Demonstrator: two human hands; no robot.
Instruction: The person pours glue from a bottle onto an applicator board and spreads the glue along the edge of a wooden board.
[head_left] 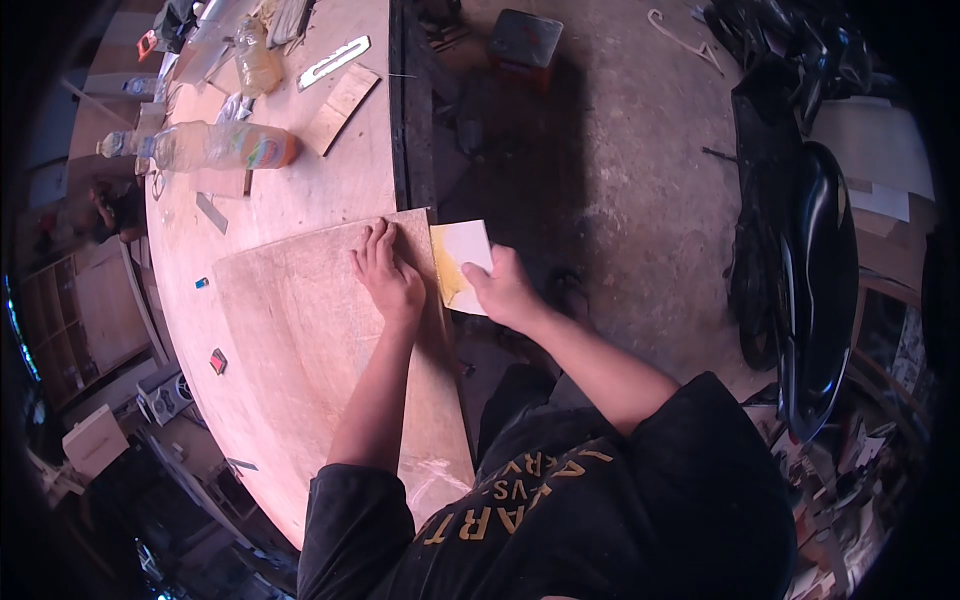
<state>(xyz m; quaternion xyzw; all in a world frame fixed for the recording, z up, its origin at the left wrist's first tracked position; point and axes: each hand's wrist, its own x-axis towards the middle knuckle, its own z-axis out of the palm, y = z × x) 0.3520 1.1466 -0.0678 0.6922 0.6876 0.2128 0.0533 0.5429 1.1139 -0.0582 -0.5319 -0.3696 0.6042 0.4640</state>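
A thin plywood board lies on the wooden worktable, its right edge near the table's side. My left hand rests palm down on that board, close to its far right corner, with the fingers stretched out. In my right hand is a flat white piece with a yellow-smeared edge, pinched between thumb and fingers. Its yellow side is right at the board's edge; I cannot tell whether the two touch. My fingers beneath the white piece are hidden.
On the table lie a large plastic bottle, a bottle of yellowish liquid, a wood offcut and a white slotted strip. A stool stands on the floor beyond. A black motorcycle is at the right.
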